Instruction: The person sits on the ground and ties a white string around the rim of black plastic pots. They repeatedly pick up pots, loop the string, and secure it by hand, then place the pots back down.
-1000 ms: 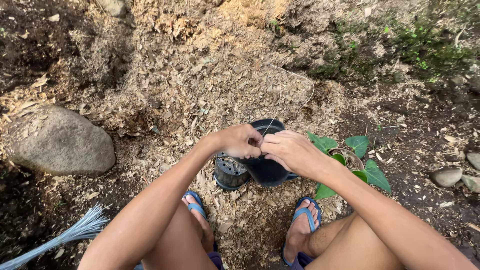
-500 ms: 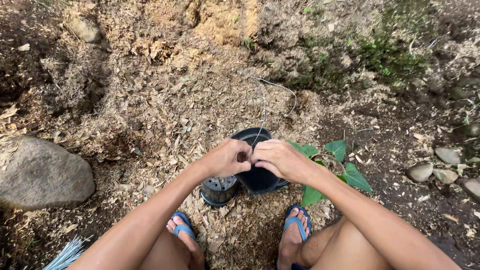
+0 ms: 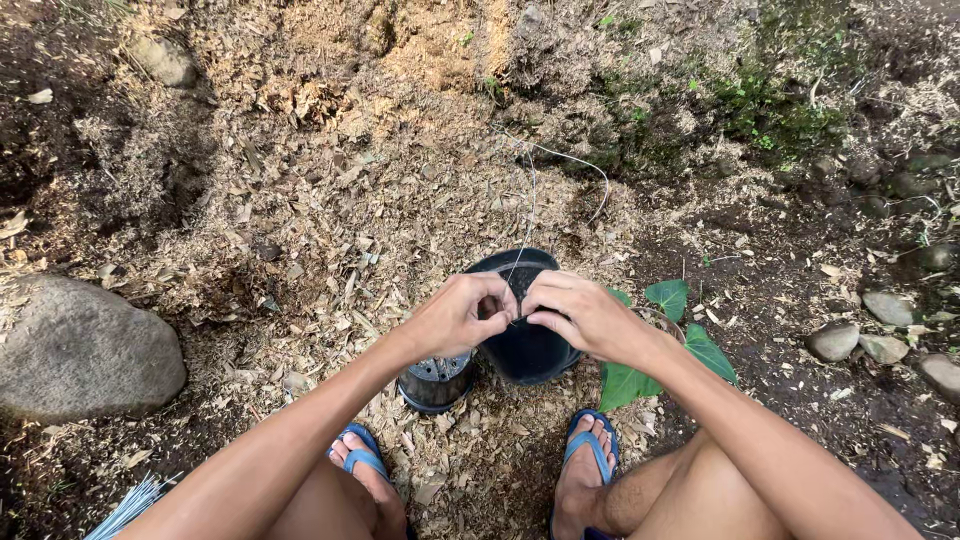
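Head view: left hand (image 3: 458,315) and right hand (image 3: 583,315) meet fingertip to fingertip over a black plastic pot (image 3: 525,345), both pinching a thin wire (image 3: 527,215) at the near rim. Pot lies tilted on wood-chip mulch (image 3: 330,220), between and just ahead of two blue sandals (image 3: 590,455), its perforated base (image 3: 437,375) toward the left foot; the wire's long axis runs away from the person, its far end curving right. Green leaves (image 3: 670,345) just right of the pot, grey rock (image 3: 80,345) well to the left.
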